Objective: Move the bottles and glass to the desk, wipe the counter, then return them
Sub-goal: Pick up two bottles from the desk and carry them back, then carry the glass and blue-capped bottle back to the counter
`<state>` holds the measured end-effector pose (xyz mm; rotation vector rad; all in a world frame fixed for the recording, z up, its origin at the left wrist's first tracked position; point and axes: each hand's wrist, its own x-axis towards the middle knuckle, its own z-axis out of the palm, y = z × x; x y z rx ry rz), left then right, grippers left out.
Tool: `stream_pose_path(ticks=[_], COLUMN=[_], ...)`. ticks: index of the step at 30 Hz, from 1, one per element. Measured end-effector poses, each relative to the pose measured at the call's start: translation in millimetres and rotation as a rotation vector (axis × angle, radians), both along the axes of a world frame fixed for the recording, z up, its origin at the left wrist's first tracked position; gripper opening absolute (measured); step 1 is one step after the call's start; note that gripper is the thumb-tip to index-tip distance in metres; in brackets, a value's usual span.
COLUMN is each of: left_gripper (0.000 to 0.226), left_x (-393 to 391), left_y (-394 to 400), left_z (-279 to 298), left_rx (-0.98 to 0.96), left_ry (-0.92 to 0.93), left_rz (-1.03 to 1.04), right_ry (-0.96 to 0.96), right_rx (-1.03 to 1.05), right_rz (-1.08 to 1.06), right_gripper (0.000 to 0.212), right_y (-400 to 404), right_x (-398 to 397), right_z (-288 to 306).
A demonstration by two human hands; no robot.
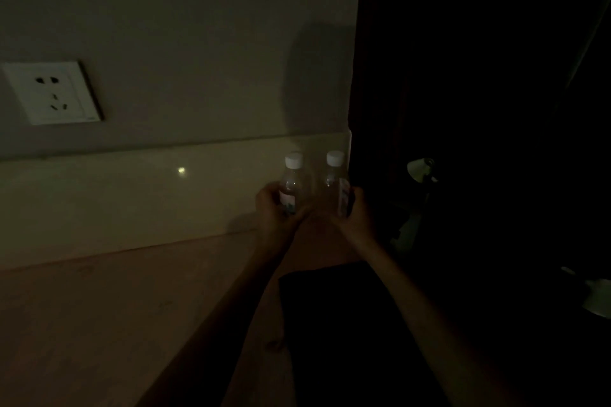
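Two clear plastic bottles with white caps stand side by side at the back right of the pale counter [99, 307], against the glossy backsplash. My left hand [274, 211] is wrapped around the left bottle [292, 182] at its label. My right hand [357, 211] grips the right bottle [335, 182] from the right side. Both bottles are upright. No glass can be made out in this dim view.
A dark rectangular mat or tray [347, 324] lies on the counter under my right forearm. A white wall socket [53, 92] is at the upper left. Right of the counter is darkness with a small lamp [421, 168] and a pale object [598, 297].
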<state>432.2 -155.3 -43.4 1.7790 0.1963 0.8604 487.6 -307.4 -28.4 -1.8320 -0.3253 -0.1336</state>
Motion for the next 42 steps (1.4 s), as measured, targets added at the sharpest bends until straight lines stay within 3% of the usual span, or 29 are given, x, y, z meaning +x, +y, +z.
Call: stream_pose_path(ticks=[3, 5, 9, 15, 20, 23, 25, 28, 31, 35, 38, 42], left_gripper=[0.09, 0.093, 0.067, 0.043, 0.023, 0.019, 0.021, 0.029, 0.031, 0.034, 0.031, 0.031], left_x=[-16.4, -33.3, -89.6, -252.8, -440.3, -539.2, -598.9, -676.1, -731.6, -784.4, -822.6, -884.0], left_y=[3.6, 9.1, 20.7, 32.1, -4.5, -31.8, -57.3, -113.9, -181.1, -235.7, -230.6, -162.1], left_z=[4.8, 7.3, 13.3, 18.8, -30.6, -109.0, -172.1, -255.2, -303.7, -344.3, -369.4, -396.2], left_rx=[0.028, 0.037, 0.019, 0.001, -0.047, -0.251, -0.535, -1.041, -1.41, -1.669, -1.811, -1.769], left_ry=[0.058, 0.084, 0.086, 0.067, 0.052, 0.209, 0.396, 0.608, 0.648, 0.582, 0.481, 0.519], left_rz=[0.048, 0.091, 0.136, 0.376, 0.762, 1.01, 1.08, 1.088, 1.143, 1.252, 1.226, 1.246], right_ry=[-0.032, -0.081, -0.183, -0.447, -0.357, -0.121, 0.135, 0.339, 0.421, 0.374, 0.347, 0.318], right_rx=[0.058, 0.103, 0.158, 0.122, 0.123, -0.034, -0.249, -0.655, -1.075, -1.33, -1.41, -1.391], right_rz=[-0.003, -0.047, -0.049, 0.292, 0.818, 1.174, 1.371, 1.525, 1.613, 1.638, 1.64, 1.615], right_gripper=[0.078, 0.064, 0.032, 0.02, 0.015, 0.015, 0.014, 0.02, 0.013, 0.017, 0.01, 0.01], right_y=[-7.1, -13.8, -14.0, 32.8, 40.1, 37.7, 33.5, 18.1, -0.2, 16.4, 68.9, 163.5], right_x=[-5.1, -15.7, -63.8, -197.9, -349.7, -426.7, -465.1, -492.1, -493.5, -511.9, -555.2, -631.5], right_z=[0.1, 0.4, 7.1, -1.8, -32.4, -97.0, -165.0, -272.4, -342.9, -384.9, -395.6, -399.6])
